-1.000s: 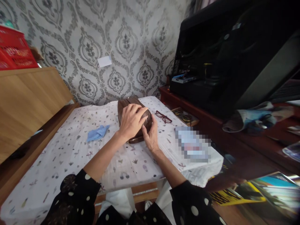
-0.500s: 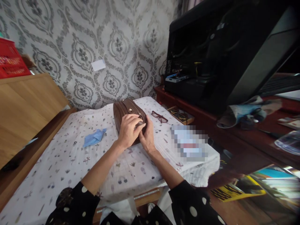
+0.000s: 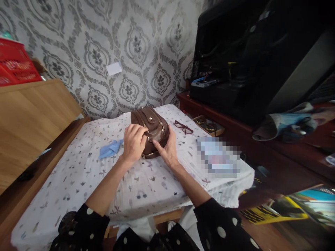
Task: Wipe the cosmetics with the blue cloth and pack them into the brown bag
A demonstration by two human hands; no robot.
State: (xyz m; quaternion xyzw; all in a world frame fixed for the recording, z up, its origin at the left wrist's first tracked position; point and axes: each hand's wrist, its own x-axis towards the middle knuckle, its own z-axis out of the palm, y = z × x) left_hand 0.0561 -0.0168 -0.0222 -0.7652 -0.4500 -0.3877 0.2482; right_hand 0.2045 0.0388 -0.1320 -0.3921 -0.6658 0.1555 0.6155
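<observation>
A brown leather bag (image 3: pixel 154 134) with gold-toned zips and a snap-button strap lies on the cloth-covered table, its near end towards me. My left hand (image 3: pixel 134 141) is at the bag's left side, thumb and index finger pinched together at the zip line; the zip pull itself is hidden by the fingers. My right hand (image 3: pixel 169 148) grips the bag's right near corner, thumb on the front and fingers along the right side. To the left of the bag lies a crumpled light-blue cloth (image 3: pixel 111 149). Dark-red-framed glasses (image 3: pixel 183 127) rest to its right.
A blurred-out flat object (image 3: pixel 218 157) lies at the table's right edge. Beyond stand a large black case (image 3: pixel 235 69) and a small tray (image 3: pixel 209 126) on a dark-red desk. A wooden panel (image 3: pixel 39 118) with a red crate (image 3: pixel 18 64) borders the left.
My left hand has moved from the bag's right-hand zip across to its left side, uncovering the bag's front. My right hand stays on the bag's right side. The view has shifted slightly.
</observation>
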